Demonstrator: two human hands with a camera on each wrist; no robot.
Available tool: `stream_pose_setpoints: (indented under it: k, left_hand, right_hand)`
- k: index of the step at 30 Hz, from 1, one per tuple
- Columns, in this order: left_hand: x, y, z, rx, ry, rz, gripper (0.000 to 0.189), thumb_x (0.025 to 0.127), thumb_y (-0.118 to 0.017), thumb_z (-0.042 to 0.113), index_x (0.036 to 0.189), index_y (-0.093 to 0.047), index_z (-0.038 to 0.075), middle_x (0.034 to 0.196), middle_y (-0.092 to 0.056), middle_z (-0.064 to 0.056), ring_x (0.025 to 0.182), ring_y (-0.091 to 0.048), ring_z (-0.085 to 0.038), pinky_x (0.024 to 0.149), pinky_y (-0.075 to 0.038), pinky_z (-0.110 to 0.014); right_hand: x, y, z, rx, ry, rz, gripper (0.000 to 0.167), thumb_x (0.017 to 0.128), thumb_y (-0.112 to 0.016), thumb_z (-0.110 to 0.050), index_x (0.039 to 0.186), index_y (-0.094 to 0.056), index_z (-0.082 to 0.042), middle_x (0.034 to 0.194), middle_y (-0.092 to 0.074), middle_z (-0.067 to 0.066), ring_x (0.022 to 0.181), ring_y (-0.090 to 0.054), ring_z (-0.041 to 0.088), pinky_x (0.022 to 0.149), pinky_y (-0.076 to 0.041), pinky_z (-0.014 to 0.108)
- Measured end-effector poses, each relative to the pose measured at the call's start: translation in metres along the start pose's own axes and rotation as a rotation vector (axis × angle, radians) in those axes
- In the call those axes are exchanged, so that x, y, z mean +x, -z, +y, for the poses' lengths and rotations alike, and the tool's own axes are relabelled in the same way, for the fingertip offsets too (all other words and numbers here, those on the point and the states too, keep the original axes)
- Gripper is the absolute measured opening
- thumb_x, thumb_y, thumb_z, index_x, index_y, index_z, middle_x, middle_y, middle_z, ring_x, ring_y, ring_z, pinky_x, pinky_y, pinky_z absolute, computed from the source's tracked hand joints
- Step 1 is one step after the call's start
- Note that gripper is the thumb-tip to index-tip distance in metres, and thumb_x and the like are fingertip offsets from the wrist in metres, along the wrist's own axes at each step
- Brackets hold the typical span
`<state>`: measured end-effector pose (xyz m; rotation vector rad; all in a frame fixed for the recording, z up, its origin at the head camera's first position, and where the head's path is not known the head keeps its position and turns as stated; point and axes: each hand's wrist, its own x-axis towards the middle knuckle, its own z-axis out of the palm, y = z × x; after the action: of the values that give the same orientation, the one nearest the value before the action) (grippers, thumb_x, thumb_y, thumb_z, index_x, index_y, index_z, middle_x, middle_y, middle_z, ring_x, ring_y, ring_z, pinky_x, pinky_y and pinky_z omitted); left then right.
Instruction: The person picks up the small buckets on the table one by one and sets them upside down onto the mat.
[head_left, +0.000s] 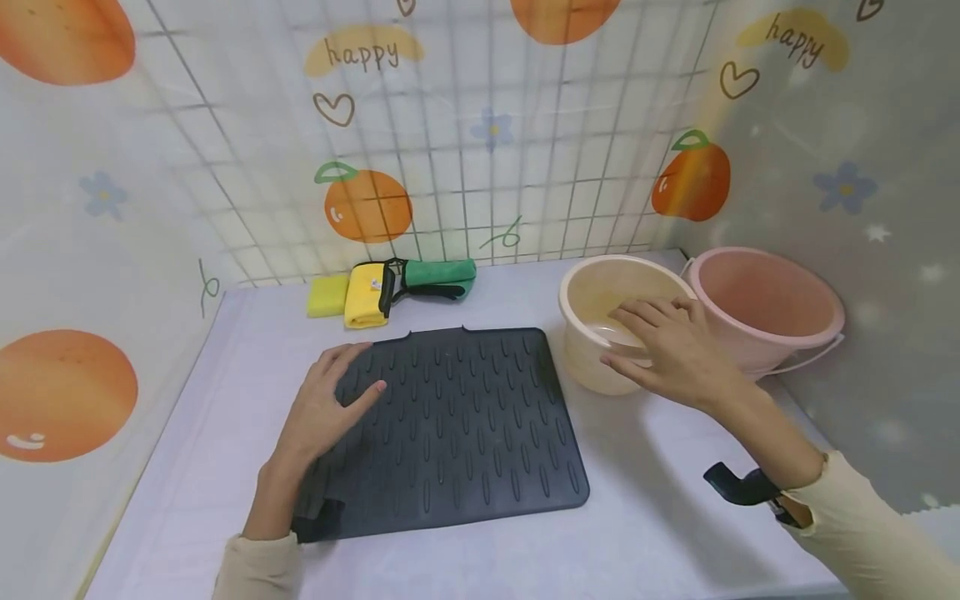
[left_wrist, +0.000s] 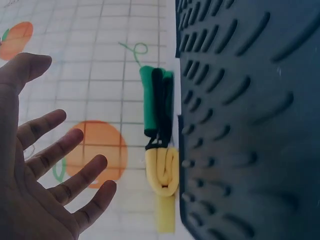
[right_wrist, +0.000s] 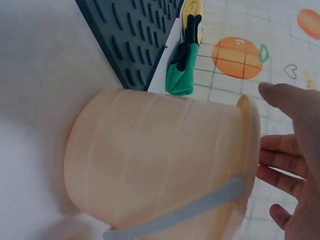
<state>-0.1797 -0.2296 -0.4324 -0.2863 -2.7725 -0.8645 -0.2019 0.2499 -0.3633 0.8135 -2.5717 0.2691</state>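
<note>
Over the left side of the black ridged mat (head_left: 465,417) my left hand (head_left: 318,408) hovers with nothing in it. Its fingers are spread in the left wrist view, well apart from the mat (left_wrist: 240,130). My right hand (head_left: 675,350) reaches over the cream bucket (head_left: 592,362), thumb apart from the loosely bent fingers. In the right wrist view the fingertips are right by the rim of the bucket (right_wrist: 160,150), with the thumb (right_wrist: 272,95) standing away from it. A grey handle (right_wrist: 175,215) hangs across the bucket's side.
A pink bucket (head_left: 795,340) stands right beside the cream one. Along the back lie a yellow-green sponge (head_left: 326,297), a folded yellow cloth (head_left: 363,300) with black trim and a green roll (head_left: 442,272) with black parts. A patterned curtain (head_left: 450,183) over a wire grid borders the table.
</note>
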Motion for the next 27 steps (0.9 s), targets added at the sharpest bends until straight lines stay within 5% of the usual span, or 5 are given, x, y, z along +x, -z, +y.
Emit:
stream_pose_setpoints:
  k: [15,27]
  left_hand:
    - [0.009,-0.028,0.015,-0.117,-0.009,-0.038,0.066,0.092,-0.064,0.057,0.150,-0.045,0.031,0.149,-0.041,-0.004,0.134,-0.041,-0.032,0.104,-0.035,-0.066]
    - [0.026,-0.049,0.040,-0.220,-0.065,-0.053,0.061,0.093,-0.065,0.054,0.147,-0.048,0.031,0.148,-0.042,-0.001,0.130,-0.046,-0.028,0.101,-0.040,-0.061]
  right_hand:
    - [0.014,-0.017,-0.005,0.000,0.137,0.085,0.041,0.080,-0.080,-0.034,0.108,-0.071,-0.005,0.103,-0.069,0.009,0.101,-0.058,0.032,0.082,-0.032,0.055]
    - [0.019,-0.022,-0.008,-0.042,0.135,0.083,0.025,0.079,-0.083,-0.023,0.091,-0.070,-0.006,0.083,-0.066,0.006,0.082,-0.057,0.028,0.073,-0.035,0.043]
